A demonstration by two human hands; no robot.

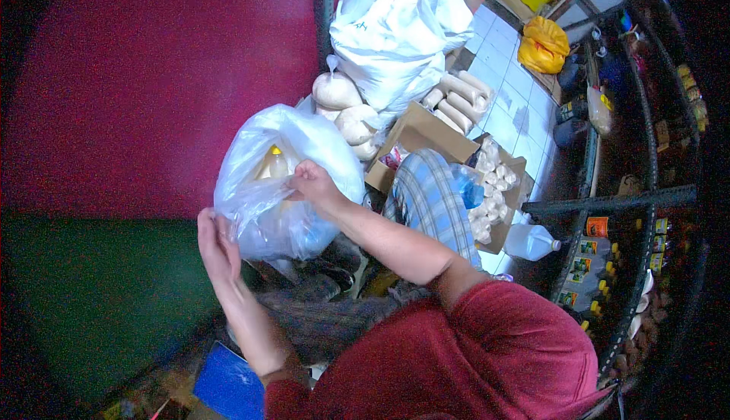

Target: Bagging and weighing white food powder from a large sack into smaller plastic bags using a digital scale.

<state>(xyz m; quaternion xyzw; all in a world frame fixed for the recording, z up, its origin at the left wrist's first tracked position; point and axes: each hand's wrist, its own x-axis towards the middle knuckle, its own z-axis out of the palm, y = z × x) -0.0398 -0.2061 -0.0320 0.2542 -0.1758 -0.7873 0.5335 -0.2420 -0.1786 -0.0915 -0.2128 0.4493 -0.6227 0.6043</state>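
Observation:
A translucent white plastic bag (333,134) stands before me with its mouth spread. Inside it is a clear bottle with a yellow cap (278,163), holding pale contents; other contents blur behind the film. My right hand (312,185) pinches the near rim of the bag between thumb and fingers. At the bag's left side, my left hand (219,243) has the film's edge between its thumb and straight fingers. The plastic stretches between both hands.
Behind the bag are round tied bags of pale contents (336,90) and a large white sack (393,37). To the right are an open cardboard box (436,132), wrapped rolls (462,97), a water jug (530,242) and metal shelving (610,198). A red wall (159,89) rises left.

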